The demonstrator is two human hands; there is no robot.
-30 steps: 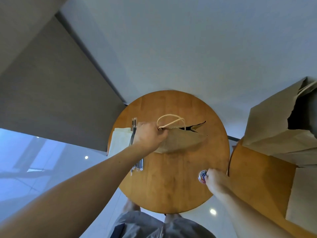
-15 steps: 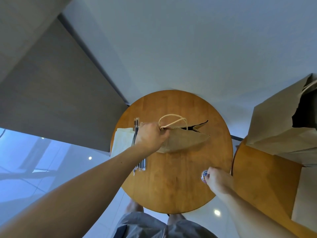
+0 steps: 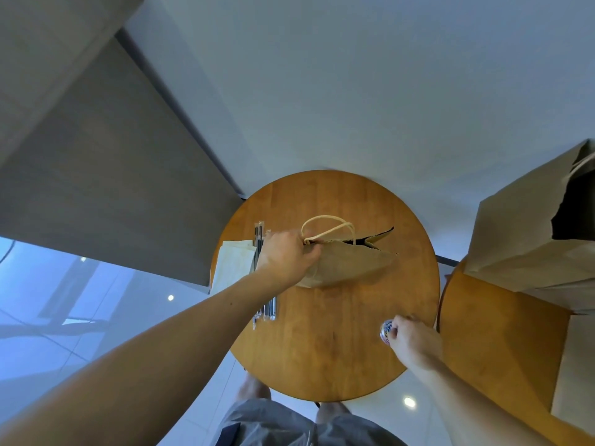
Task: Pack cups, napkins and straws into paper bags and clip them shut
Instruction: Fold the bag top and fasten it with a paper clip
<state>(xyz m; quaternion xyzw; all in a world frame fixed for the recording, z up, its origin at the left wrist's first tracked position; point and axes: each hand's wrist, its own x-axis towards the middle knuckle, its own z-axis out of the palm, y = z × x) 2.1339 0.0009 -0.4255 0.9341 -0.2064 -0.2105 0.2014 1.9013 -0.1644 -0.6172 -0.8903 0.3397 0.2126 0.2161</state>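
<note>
Left hand [image 3: 285,257]: fingers curled round top of paper bag [image 3: 351,265]. Right hand [image 3: 413,341]: fingers pinching small round object [image 3: 386,329] by right edge of table [image 3: 322,349].

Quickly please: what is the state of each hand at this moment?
Left hand: closed, holding the paper bag at its top edge.
Right hand: closed on a small round object.

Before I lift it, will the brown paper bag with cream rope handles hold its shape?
Probably floppy: the brown paper bag shows a narrow slit mouth, sides nearly flat. Likely light, since the left hand alone grips its top edge. It may slide on the smooth round wooden table.
</note>
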